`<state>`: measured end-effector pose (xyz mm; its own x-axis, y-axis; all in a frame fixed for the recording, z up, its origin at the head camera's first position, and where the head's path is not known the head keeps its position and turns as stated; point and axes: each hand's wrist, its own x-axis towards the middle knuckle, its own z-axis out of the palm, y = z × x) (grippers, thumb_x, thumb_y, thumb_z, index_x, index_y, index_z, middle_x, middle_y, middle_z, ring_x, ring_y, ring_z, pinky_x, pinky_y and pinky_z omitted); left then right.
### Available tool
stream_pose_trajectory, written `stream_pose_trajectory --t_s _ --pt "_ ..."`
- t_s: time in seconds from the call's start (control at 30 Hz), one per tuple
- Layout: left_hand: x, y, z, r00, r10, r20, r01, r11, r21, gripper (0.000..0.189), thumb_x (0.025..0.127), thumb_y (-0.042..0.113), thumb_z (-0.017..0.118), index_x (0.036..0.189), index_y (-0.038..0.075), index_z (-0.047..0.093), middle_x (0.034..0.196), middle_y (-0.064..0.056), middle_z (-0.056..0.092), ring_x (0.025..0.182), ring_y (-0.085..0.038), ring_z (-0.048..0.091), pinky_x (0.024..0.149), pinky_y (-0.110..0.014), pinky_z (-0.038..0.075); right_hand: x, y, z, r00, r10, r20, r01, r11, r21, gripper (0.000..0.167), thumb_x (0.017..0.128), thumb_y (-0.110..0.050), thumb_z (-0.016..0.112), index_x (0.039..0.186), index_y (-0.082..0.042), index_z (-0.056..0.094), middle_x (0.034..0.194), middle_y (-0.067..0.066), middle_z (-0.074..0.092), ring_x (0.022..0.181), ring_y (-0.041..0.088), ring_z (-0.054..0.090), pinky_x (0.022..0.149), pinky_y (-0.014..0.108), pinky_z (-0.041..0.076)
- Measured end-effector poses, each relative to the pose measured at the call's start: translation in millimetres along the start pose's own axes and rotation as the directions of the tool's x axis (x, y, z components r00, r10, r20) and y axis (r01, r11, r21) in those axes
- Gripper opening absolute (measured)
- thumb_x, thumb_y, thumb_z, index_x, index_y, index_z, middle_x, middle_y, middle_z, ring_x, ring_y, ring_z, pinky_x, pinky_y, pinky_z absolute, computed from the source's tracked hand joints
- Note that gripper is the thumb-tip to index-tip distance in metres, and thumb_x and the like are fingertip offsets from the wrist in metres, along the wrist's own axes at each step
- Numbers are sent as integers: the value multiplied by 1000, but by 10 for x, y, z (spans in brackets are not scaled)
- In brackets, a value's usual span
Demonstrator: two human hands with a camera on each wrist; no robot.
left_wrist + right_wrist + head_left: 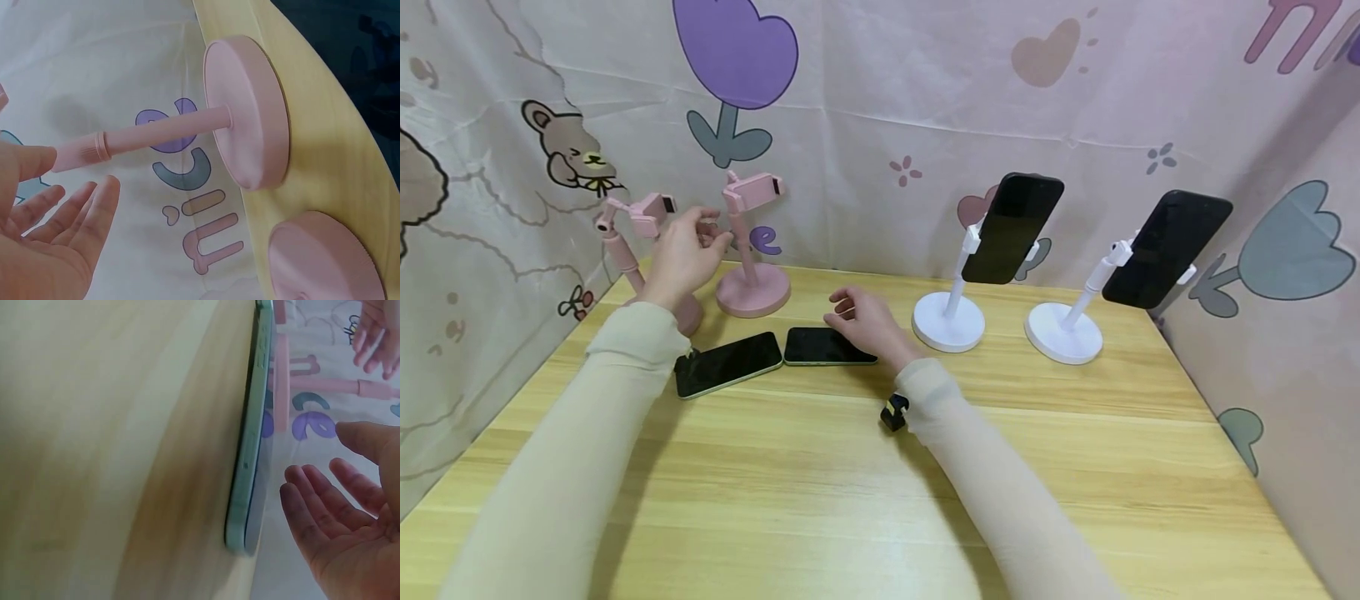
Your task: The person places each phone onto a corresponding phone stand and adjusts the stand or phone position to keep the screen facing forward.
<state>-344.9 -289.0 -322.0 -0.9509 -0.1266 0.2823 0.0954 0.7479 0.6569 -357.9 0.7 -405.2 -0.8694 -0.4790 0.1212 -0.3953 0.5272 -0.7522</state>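
Observation:
My left hand (pixel 687 257) is raised between two pink phone stands, nearest the stem of the right pink stand (pixel 752 289). In the left wrist view its fingers are parted and relaxed, with nothing in them; whether the thumb touches the stem I cannot tell. The left pink stand (pixel 623 254) is partly hidden behind this hand. My right hand (pixel 868 321) hovers over the right end of a phone (pixel 823 346) lying screen up, its fingers loosely bent and holding nothing. Another phone (pixel 730 364) lies just left of it, at a slant, also screen up.
Two white stands stand at the right, the nearer-to-middle one (pixel 948 322) holding a tilted dark phone (pixel 1013 227), the other white stand (pixel 1064 333) holding another phone (pixel 1167 248). A printed curtain (pixel 865 100) hangs behind the wooden table (pixel 820 483).

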Motion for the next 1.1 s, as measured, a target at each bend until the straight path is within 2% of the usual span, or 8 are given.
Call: stream_pose_trajectory --t_s 0.33,0.63,0.8,1.1 --pt "95 73 55 997 -61 37 61 998 -6 58 112 28 53 164 5 38 151 -30 58 138 -48 58 118 -63 47 118 -133 180 1000 15 -6 -15 1000 -27 38 105 -20 70 138 -1 64 128 17 74 119 29 74 105 38 61" --pt "146 99 96 997 -63 46 63 998 -12 56 111 26 50 162 4 40 150 -30 59 136 -48 59 117 -64 48 207 -198 223 997 71 -4 -71 997 -28 39 107 -23 69 141 -5 63 131 12 72 121 26 72 106 37 61" --pt "170 104 107 995 -80 55 81 997 -19 56 110 23 51 161 3 40 151 -30 58 136 -48 58 117 -64 48 237 -214 250 997 72 3 -72 997 -33 40 107 -23 69 142 -4 63 130 13 72 120 26 72 106 37 60" --pt "190 115 141 997 -70 37 70 998 -1 52 109 20 54 156 2 43 147 -31 60 132 -48 58 115 -64 49 268 -229 314 997 71 -12 -71 996 -49 40 106 -24 70 140 -5 63 127 13 73 118 26 73 105 38 61"
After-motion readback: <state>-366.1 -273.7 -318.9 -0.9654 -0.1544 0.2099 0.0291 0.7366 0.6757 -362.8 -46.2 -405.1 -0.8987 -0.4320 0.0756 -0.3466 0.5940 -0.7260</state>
